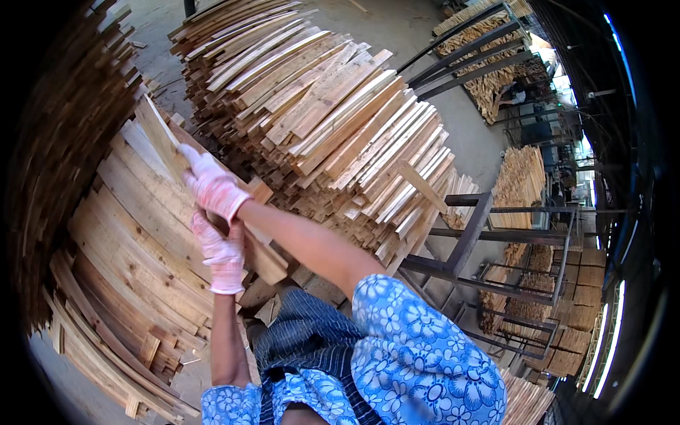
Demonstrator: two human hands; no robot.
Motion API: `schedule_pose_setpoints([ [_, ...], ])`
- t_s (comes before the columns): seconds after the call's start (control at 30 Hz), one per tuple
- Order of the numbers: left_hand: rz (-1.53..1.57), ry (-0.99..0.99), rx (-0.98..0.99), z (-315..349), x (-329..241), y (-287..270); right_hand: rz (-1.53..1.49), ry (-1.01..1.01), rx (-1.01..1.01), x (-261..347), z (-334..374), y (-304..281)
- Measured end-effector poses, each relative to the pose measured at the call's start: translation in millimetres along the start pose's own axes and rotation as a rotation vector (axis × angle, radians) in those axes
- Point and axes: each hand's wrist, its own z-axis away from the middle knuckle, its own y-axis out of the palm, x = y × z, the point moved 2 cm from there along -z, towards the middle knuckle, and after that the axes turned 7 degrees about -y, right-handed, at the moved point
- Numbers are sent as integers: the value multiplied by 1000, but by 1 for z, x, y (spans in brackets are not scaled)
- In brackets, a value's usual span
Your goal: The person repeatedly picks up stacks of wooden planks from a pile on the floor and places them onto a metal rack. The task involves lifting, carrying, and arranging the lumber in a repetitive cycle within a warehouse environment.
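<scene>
A long wooden board [159, 136] slants from the upper left down toward my body. My right hand [211, 183], in a pinkish-white work glove, is closed on the board at about its middle. Just below it, my left hand [218, 253] in a matching glove wraps around the same board, its fingers partly hidden. The board's near end [268, 265] sticks out past my left hand, close to my waist. Beneath the board lies a stack of wide, pale planks [145, 237] with dark knots.
Beyond my right arm stands a large pile of loose boards [326, 106]. Stacked timber [78, 142] rises on the left like a wall. Dark metal frames [460, 248] stand at the right. More wood stacks [520, 184] line the concrete floor [397, 35] farther off.
</scene>
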Motion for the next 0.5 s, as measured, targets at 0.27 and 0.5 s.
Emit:
schedule_pose_setpoints([
  [0.27, -891, 246, 332, -20, 34, -22, 269, 110, 218, -94, -68, -4],
  [0.5, -712, 88, 441, -26, 24, -30, 346, 176, 200, -89, -63, 20],
])
